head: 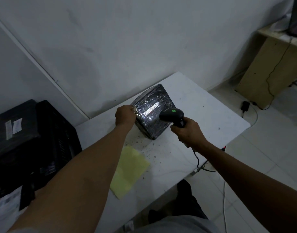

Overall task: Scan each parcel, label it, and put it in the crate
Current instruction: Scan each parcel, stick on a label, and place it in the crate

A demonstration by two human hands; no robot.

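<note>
Scanning a black, film-wrapped parcel [152, 111] sitting on the white table [211, 118], just past centre toward 1 o'clock. Tilting it slightly, by the look of it, so the white barcode strip [152, 108] faces up.

Risking a missed read here: glare bouncing off the shiny film right beside the strip, likely washing out the bars. Risking also a slip, since only the parcel's 9 o'clock edge is being pinched; slick wrap giving way there, or a nudge from the scanner's nose, probably rocking the box and swinging the code off the beam. Trailing the scanner cable [197, 158] off the table toward 5 o'clock, possibly snagging on the edge and jerking the aim. Showing a green light on the scanner, perhaps meaning a good read, though not certain.

Reaching the left hand [125, 116] forward from 7 o'clock, arm nearly straight, fingers curling over the parcel's left edge and gripping the wrap. Extending the right hand [186, 130] in from 4 o'clock, fingers wrapping tight around the grip of the black scanner [172, 115], nose pointing toward 10 o'clock and hovering just beside the strip.

Waiting at 9 o'clock: a black crate [57, 140], holding labelled parcels. Lying near 6 o'clock on the table: a yellow sheet [129, 170].
</note>
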